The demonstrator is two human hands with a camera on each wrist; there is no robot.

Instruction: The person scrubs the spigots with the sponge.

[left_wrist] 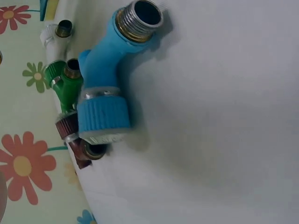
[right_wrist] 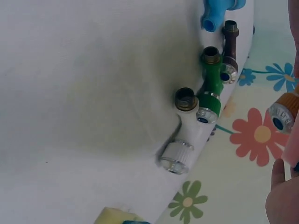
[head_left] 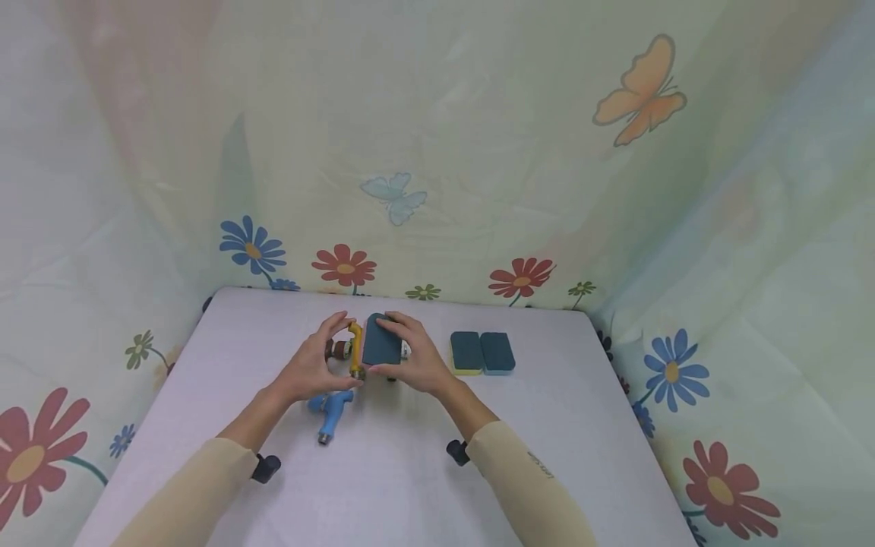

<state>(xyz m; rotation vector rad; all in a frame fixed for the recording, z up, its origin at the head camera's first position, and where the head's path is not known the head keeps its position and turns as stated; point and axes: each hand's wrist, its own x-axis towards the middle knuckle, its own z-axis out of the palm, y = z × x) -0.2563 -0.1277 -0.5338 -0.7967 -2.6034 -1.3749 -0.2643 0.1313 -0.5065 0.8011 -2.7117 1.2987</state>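
Note:
Above the table, my left hand [head_left: 307, 368] holds a yellow tap [head_left: 356, 348] upright between thumb and fingers. Close beside it, my right hand [head_left: 421, 365] grips a scouring sponge [head_left: 381, 342] by its top and bottom edges, its dark green side towards the head camera. In the right wrist view, the sponge [right_wrist: 292, 148] shows a pink side, near the tap's ribbed orange-yellow knob [right_wrist: 286, 109]. Whether sponge and tap touch, I cannot tell. A blue tap [head_left: 333, 414] lies on the table below my left hand; it looms large in the left wrist view.
Behind the hands, a dark red-brown tap [left_wrist: 77, 135], a green tap [right_wrist: 212, 86] and a white tap [right_wrist: 182, 133] lie in a row near the far edge. Two more green-topped sponges, yellow-based [head_left: 468, 351] and blue-based [head_left: 497, 352], lie to the right on the white table [head_left: 547, 441].

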